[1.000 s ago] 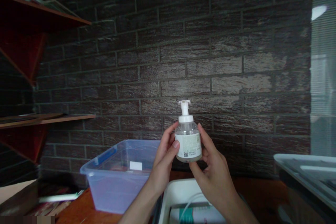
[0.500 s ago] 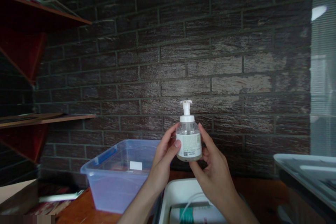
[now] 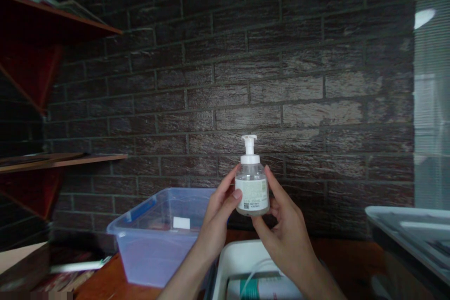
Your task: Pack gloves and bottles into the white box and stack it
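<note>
Clear pump bottle (image 3: 251, 187), white pump head and label, held upright in the air.

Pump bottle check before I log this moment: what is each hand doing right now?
Left hand: closed on the pump bottle, thumb on its label.
Right hand: closed on the same bottle from the other side.

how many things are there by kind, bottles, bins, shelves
pump bottle, upright, held by left hand and right hand: 1
clear plastic bin: 1
white tray: 1
grey bin: 1
wall shelves: 2
total: 6
</note>
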Motion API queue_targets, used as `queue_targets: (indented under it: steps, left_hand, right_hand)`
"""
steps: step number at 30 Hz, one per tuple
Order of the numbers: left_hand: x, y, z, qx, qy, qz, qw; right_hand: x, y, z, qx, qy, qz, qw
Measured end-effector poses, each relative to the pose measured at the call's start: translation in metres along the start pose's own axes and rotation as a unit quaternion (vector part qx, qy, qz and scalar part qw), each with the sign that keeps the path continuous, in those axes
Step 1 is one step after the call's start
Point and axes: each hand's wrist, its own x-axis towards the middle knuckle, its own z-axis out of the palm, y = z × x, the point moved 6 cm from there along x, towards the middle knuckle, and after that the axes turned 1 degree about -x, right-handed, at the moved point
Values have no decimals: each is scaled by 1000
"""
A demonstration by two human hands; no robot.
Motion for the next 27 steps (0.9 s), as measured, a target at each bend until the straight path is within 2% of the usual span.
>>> queue_targets:
  steps: [4, 8, 15, 23, 27]
  left_hand:
    - [0, -1, 0, -2, -11, 0, 1000]
    - [-1, -2, -2, -12, -22, -18, 1000]
    - [-1, -6, -6, -42, -16, -11, 999]
    - [-1, -2, -3, -10, -21, -5, 1000]
    - [-1, 2, -1, 16, -1, 12, 1000]
  right_hand:
    - [0, -1, 1, -22, -16, -9, 1000]
    - [-1, 3, -1, -23, -3, -4, 1000]
    - [1, 4, -2, 5, 11, -1, 1000]
    - [2, 4, -2, 5, 8, 7, 1000]
    - [3, 4, -4, -18, -3, 11, 1000]
